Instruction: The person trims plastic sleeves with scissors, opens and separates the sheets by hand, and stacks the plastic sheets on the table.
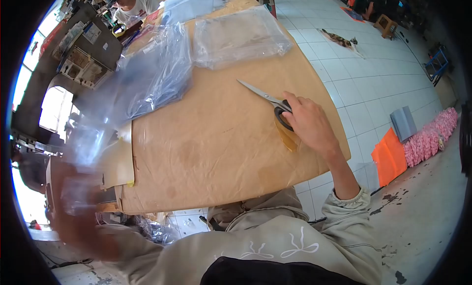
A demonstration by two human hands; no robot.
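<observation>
My right hand [310, 124] is closed round the black handles of a pair of scissors [267, 96] on the brown-covered table [196, 152]. The steel blades are together and point toward the far left. At the left, beyond the table's edge, my left hand [78, 206] is smeared by motion, so its fingers cannot be made out. Blurred clear plastic [91, 142] shows right by it, but whether the hand grips it is unclear. A pile of clear plastic sheets [160, 71] lies on the table's left side.
A flat clear plastic pack [241, 34] lies at the table's far end, with bluish sheets [191, 5] behind. A person [135, 7] sits at the far left near a machine [86, 66]. On the tiled floor are a cat [339, 39], orange sheet [390, 156] and pink bundle [430, 137].
</observation>
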